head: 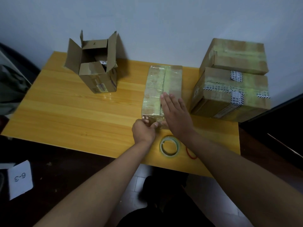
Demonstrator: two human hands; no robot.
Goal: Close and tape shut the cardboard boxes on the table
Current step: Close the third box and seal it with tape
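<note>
Dim, soft light; wide-angle edge distortion

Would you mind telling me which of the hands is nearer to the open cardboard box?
Left. The left hand is at the taped box's near end, on the side toward the open box; the right hand lies farther right.

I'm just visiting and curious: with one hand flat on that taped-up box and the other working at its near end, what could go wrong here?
Two risks, I'd guess. The left hand pinches at the near end of the flat tape-covered cardboard box; if the flat right hand lets it slide, the tape may wrinkle. The clear tape roll lies near the yellow wooden table's front edge by the forearms, and could be knocked off.
</note>
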